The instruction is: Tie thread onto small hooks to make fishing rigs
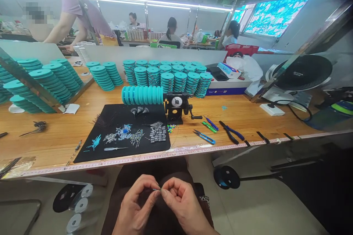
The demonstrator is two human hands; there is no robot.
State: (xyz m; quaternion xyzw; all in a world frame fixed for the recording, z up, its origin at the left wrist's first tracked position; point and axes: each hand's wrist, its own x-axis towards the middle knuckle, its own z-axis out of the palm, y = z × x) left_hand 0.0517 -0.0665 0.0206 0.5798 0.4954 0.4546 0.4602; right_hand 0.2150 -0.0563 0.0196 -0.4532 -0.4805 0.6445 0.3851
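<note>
Above my lap, my left hand [138,203] and my right hand [182,203] meet fingertip to fingertip. Between the left thumb and forefinger shows a thin blue piece [156,190], mostly hidden. My right thumb and forefinger are pinched together at its end; what they grip is too small to make out. Beyond the hands, a black mat [95,125] carries blue-green sticks [96,141], several heaps of small parts, grey metal weights [158,134] and a small screwdriver [116,149]. A hand-cranked winder [176,108] holds a row of turquoise spools [142,95].
Stacks of turquoise spools [167,80] line the table's back. Blue snips [204,137], green and blue pen-like tools [210,126] and pliers [231,131] lie right of the mat. A measuring tape [193,149] runs along the front edge. Across the partition, a person [82,11] leans over.
</note>
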